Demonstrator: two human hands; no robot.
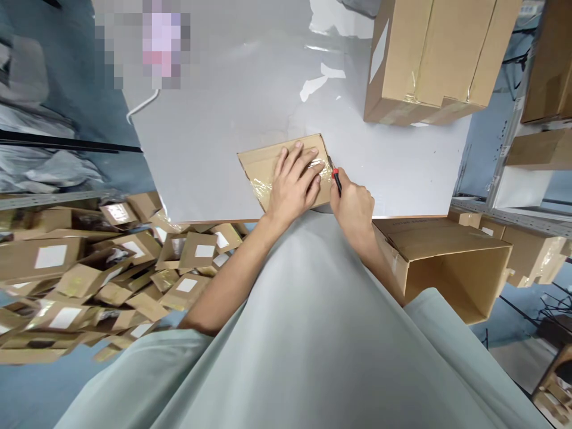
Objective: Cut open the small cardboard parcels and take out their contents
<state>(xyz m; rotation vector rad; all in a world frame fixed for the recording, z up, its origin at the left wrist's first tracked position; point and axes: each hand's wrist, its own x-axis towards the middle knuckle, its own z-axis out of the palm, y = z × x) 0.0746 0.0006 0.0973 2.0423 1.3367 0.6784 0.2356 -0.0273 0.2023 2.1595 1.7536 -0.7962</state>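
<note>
While the left hand [292, 186] lies spread over the box [261, 164], resting on top rather than wrapped around it, the right hand [354, 204] has its fingers curled about a knife [336, 181], the blade [330, 162] at the box's right edge. In the head view, the box sits on the table [196, 161] near its front edge, directly under the left hand and just left of the right. It looks light and fairly stiff; the tape [261, 187] may be slick, so its bare edges should give surer hold.
</note>
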